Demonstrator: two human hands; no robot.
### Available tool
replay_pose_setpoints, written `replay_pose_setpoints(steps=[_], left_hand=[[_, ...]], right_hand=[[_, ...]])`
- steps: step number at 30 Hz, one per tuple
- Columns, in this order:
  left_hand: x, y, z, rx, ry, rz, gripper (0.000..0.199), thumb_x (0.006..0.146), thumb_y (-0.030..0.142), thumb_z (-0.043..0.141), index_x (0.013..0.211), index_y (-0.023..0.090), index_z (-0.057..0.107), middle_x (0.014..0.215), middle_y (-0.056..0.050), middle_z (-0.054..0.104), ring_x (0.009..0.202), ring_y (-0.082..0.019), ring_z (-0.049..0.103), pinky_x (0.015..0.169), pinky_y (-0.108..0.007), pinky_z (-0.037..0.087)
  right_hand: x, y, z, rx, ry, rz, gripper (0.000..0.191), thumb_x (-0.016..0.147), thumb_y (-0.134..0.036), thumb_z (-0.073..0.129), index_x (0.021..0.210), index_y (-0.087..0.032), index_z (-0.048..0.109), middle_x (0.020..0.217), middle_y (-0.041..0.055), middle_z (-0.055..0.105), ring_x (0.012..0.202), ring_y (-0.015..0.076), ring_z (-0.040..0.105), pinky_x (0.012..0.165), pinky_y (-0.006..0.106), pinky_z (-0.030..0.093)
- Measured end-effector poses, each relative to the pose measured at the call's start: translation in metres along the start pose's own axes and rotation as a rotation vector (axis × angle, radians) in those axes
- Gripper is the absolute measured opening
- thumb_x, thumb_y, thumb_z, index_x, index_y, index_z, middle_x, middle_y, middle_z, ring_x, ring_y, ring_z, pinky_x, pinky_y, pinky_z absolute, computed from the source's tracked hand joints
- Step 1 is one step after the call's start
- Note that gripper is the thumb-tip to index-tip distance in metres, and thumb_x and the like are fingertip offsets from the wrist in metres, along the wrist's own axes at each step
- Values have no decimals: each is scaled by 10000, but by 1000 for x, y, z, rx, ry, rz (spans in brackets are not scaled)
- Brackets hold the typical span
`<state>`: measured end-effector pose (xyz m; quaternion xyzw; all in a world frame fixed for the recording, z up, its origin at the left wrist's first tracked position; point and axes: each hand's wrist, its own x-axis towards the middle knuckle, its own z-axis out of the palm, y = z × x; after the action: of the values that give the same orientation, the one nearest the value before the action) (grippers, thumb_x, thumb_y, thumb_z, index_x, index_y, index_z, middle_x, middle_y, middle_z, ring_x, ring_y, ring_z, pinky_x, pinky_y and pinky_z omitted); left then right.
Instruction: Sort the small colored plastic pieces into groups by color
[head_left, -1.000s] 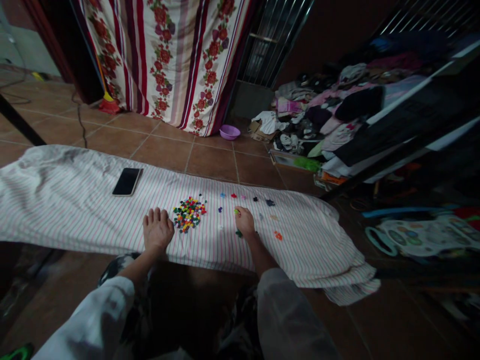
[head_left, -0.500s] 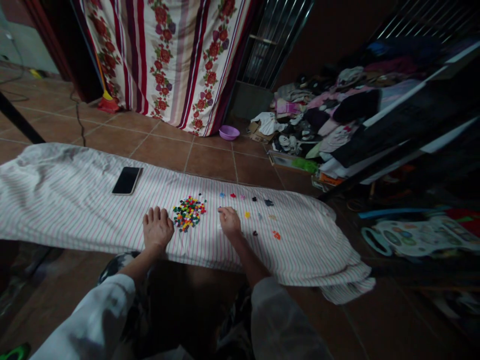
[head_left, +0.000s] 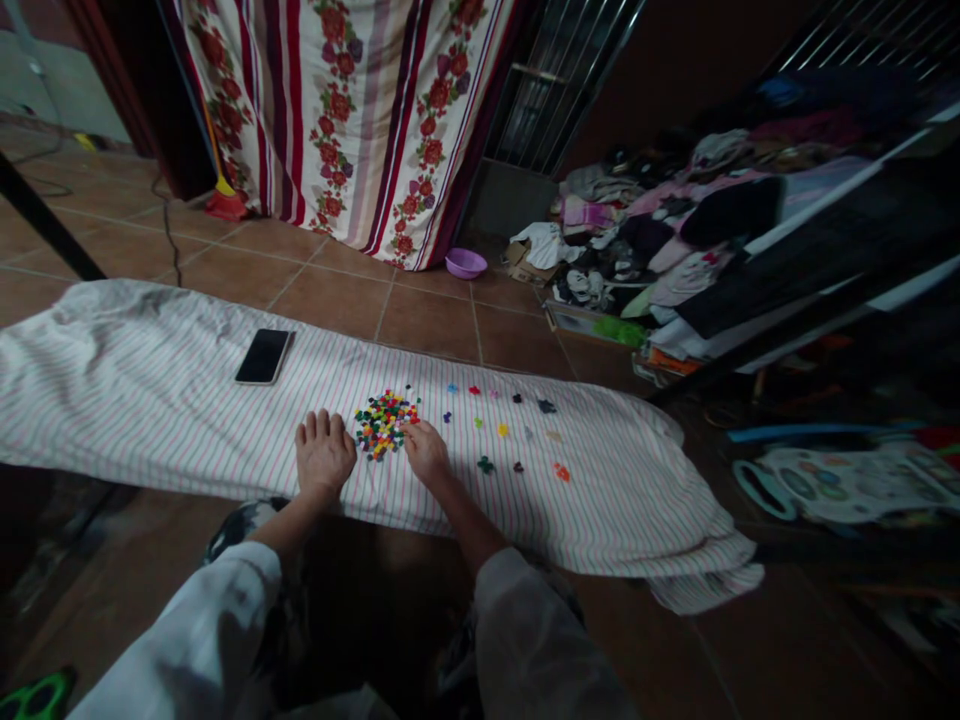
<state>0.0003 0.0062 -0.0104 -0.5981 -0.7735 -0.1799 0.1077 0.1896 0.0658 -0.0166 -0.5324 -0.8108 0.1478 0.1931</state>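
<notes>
A mixed pile of small colourful pieces (head_left: pixel 381 425) lies on the striped cloth (head_left: pixel 615 490). My left hand (head_left: pixel 325 452) rests flat on the cloth just left of the pile, its fingers spread. At the pile's right edge is my right hand (head_left: pixel 426 450), fingers bent together; whether a piece is between them is too small to tell. Small single-colour groups are laid out to the right, among them red (head_left: pixel 474 390), purple (head_left: pixel 447 417), yellow (head_left: pixel 502 430), dark green (head_left: pixel 486 465), dark grey (head_left: pixel 547 406) and orange (head_left: pixel 562 472).
A phone (head_left: pixel 264 356) lies on the cloth, left of the pile. On the tiled floor beyond are a purple basin (head_left: pixel 466 263) and a red broom (head_left: pixel 226 204). Clothes (head_left: pixel 645 220) are heaped at the back right, near a floral curtain (head_left: pixel 375 120).
My right hand has moved left from the small groups to the pile's edge, uncovering purple, light green and dark green groups. My left hand stays flat beside the pile. The view has shifted slightly.
</notes>
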Motion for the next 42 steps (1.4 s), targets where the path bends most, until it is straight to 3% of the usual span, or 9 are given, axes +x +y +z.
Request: replay_pose_setpoints(steps=[18,26,42], left_hand=[[0,1,-2,-28,-4,-9,414,884,280,358,1176,102,593,1323,-203,558,1295,-365,437,1052,-507,317],[0,1,-4,-23,-18,-8,426,878,282,363,1176,86,597,1322,-218,559,1287,-374,443,1048,-510,325],[0,2,-6,-52,-22,-21,414,867,283,379,1174,112,597,1321,-208,566,1303,-362,436,1055,-521,319]], right_hand=[[15,-16,-12,-103,-160,102,279,872,-143,481,1053,-205,684,1027,72,653,968,164,601,881,255,444],[17,-19,-15,-88,-151,117,196,882,-181,493,970,-205,667,986,61,642,939,153,590,836,249,432],[21,-24,-17,-120,-158,129,217,863,-172,523,963,-202,713,1014,85,673,959,176,612,837,267,453]])
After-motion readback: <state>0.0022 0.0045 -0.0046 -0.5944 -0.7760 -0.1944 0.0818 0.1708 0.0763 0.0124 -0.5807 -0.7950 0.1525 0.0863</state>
